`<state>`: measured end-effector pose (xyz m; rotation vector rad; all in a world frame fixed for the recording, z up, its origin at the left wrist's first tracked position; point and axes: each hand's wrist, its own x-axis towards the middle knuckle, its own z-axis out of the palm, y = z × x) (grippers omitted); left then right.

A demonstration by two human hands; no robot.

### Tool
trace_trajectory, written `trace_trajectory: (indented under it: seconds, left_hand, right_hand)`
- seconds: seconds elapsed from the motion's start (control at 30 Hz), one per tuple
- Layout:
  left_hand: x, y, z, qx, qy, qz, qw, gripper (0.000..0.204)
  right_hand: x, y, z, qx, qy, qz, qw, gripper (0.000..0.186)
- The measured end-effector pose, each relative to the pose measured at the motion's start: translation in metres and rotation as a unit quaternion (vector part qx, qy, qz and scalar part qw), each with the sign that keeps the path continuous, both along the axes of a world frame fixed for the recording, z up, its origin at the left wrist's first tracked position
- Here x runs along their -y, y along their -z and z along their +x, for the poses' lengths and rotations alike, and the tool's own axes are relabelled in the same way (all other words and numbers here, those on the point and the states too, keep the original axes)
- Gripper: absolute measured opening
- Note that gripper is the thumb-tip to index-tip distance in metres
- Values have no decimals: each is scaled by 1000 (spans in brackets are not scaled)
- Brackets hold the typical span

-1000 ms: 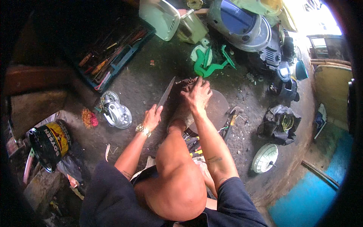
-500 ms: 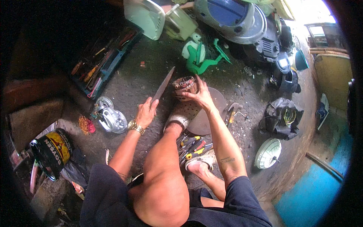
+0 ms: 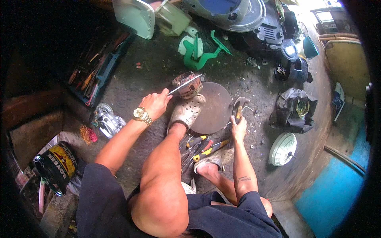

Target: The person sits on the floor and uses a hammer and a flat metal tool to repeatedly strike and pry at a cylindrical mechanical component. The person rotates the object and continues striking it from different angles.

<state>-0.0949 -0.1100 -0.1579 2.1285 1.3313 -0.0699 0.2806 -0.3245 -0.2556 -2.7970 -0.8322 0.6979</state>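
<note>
My left hand [image 3: 155,104], a gold watch on its wrist, is closed around a knife [image 3: 184,85]. The blade lies slantwise over a motor stator [image 3: 190,93], a ring-shaped core with reddish-brown windings at its top. Under the blade, the stator rests beside the toe of a pale clog [image 3: 186,112] on my foot. My right hand [image 3: 238,129] is closed on the handle of a hammer [image 3: 239,104], low over the floor. To its left lies a round, flat brown disc [image 3: 212,109].
Several hand tools [image 3: 204,148] lie between my feet. Beyond the stator is a green plastic part [image 3: 195,61]. A toolbox [image 3: 97,77] sits at far left, grey machine housings [image 3: 258,23] at the back. A black bag [image 3: 291,111] and a white round part [image 3: 283,149] lie right.
My right hand has let go of the stator, moved right and down, and taken hold of the hammer. My left hand has brought the knife across onto the stator.
</note>
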Motion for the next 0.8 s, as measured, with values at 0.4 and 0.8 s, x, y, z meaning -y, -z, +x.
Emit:
trace_trajectory:
  seconds: [0.4,0.8]
  left_hand:
    - [18,-3,12,-27,-9,19,999,20]
    - [14,-10,17,-64,-16,11,998,21]
  right_hand:
    - [-34,-72,-69,-222,134,305,916,28]
    - [-95,-224,-137,-359,47,656,662,41]
